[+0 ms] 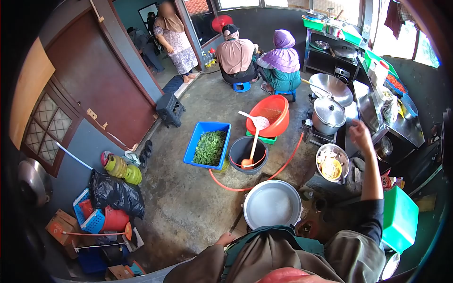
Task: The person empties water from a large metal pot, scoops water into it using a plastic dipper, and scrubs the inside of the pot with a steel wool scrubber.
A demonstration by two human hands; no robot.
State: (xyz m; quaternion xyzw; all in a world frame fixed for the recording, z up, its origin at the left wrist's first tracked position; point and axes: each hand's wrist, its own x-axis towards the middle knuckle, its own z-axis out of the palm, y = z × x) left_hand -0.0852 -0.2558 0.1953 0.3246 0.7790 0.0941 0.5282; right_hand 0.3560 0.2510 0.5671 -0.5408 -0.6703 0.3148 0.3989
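My right hand (361, 137) is stretched out over the counter, to the right of a lidded metal pot (329, 113) on the stove. Its fingers look loosely apart, and I see nothing held in them. Below it sits a metal bowl (324, 154) of pale food pieces with a yellow bowl (331, 169) inside. My left hand (225, 239) is low at my side, near a wide pot (272, 203) of cloudy liquid; its fingers are mostly hidden.
A blue crate (188, 153) of green leaves, a dark bucket (236, 147) with a skimmer (259, 123) across it, and an orange tub (283, 125) stand on the floor. A red hose (292, 162) curves around them. Two people sit on low stools; another person stands in the doorway.
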